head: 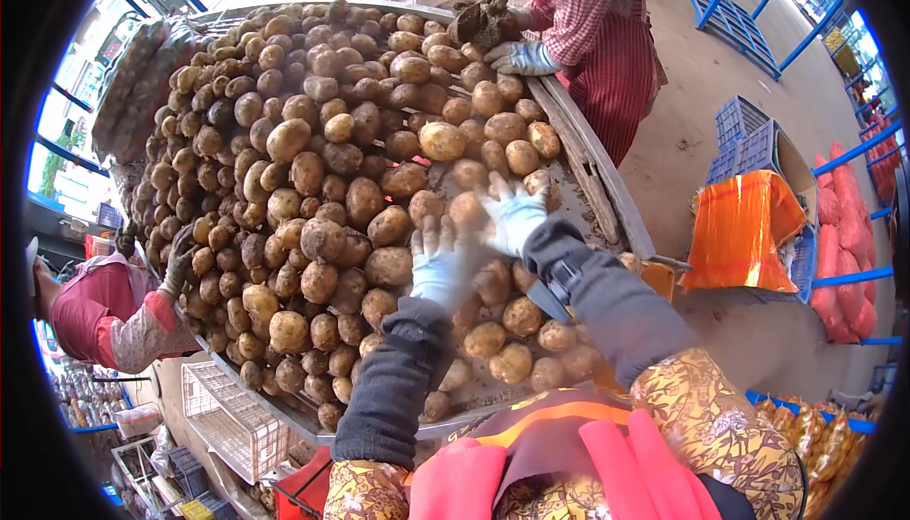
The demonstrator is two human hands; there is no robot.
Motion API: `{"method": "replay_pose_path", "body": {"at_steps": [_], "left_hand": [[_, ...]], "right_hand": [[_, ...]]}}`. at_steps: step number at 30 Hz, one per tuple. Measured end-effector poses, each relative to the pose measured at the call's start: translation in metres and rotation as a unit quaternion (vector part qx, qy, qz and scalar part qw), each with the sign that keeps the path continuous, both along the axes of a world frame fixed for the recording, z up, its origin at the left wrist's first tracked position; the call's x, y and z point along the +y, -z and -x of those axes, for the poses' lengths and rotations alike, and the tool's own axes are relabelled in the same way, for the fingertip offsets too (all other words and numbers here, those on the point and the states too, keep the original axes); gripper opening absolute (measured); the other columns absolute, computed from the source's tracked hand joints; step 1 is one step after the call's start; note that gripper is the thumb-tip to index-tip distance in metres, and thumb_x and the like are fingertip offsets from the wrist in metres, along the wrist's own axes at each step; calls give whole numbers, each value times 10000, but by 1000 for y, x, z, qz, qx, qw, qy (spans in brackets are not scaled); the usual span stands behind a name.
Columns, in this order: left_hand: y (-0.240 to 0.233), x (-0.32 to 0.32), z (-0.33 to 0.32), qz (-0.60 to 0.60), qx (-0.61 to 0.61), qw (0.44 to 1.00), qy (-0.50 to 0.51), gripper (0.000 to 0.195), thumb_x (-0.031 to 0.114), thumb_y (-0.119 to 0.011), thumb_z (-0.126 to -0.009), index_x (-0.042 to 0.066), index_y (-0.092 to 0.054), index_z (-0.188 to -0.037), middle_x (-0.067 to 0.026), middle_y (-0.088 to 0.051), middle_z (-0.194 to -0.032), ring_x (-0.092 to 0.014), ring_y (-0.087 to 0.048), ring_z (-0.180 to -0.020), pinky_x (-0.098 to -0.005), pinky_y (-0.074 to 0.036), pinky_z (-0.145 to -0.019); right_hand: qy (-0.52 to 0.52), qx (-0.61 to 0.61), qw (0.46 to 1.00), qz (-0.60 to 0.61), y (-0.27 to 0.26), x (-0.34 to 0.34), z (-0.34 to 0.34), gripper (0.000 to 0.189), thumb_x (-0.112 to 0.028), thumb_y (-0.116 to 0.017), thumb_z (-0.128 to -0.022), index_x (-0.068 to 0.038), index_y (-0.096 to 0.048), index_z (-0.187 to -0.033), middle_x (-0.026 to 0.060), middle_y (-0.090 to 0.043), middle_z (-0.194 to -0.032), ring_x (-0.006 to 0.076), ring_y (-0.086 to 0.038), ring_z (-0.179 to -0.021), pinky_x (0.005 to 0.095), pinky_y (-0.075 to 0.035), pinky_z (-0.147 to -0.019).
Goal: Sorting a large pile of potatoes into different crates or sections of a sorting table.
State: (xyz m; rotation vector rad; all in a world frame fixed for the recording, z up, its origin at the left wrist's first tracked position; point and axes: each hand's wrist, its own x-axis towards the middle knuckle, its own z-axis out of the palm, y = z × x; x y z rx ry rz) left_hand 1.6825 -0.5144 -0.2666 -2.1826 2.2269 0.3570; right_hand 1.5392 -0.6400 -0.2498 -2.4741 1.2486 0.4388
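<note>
A thick layer of dirt-covered potatoes (362, 200) spreads over a metal sorting table (583, 186). My left hand (437, 267), in a pale glove, lies with spread fingers over potatoes near the middle of the table; its edge is blurred. My right hand (517, 218), gloved alike, reaches further out with its fingers apart, touching or just above potatoes close to the right side. Neither hand grips a potato. A band on my right sleeve carries a dark blade-like piece (549, 299). Below my forearms, more potatoes (510, 363) lie on the table's near end.
A person (593, 43) with gloved hands stands at the far right corner, by the wooden side board (579, 157). Another person (106, 307) reaches in from the left. A white plastic crate (234, 420) sits at the lower left; blue crates (743, 139) and an orange sheet (743, 232) are right.
</note>
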Motion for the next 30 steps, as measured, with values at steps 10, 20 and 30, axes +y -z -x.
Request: {"method": "replay_pose_path", "body": {"at_steps": [10,20,30], "left_hand": [[8,86,36,36,133,980,143,1056,478,-863,-622,92,-424,-1501,-166,-408,-1543,-402,-377,-1421,-641,-249,-1158],[22,135,56,-10,84,969,232,967,453,-822,-652,195,-448,-1506,-260,-261,-1602,-431,-252,-1499,-615,-194,-1205],[33,122,125,-5,147,938,314,873,356,-748,-811,146,-352,-1559,-192,-386,-1575,-368,-292,-1507,-654,-71,-1213]], "right_hand": [[-67,-82,994,19,13,104,103,861,-683,-586,-865,-150,-430,-1523,128,-342,-1612,337,-228,-1526,694,-186,-1162],[-58,-119,989,65,32,190,210,710,-553,-705,-806,-166,-587,-1389,154,-461,-1516,359,-438,-1380,580,-231,-1193],[75,-285,941,167,25,171,244,300,-290,-724,-863,-87,-704,-1082,111,-669,-1107,329,-639,-982,454,-512,-842]]}}
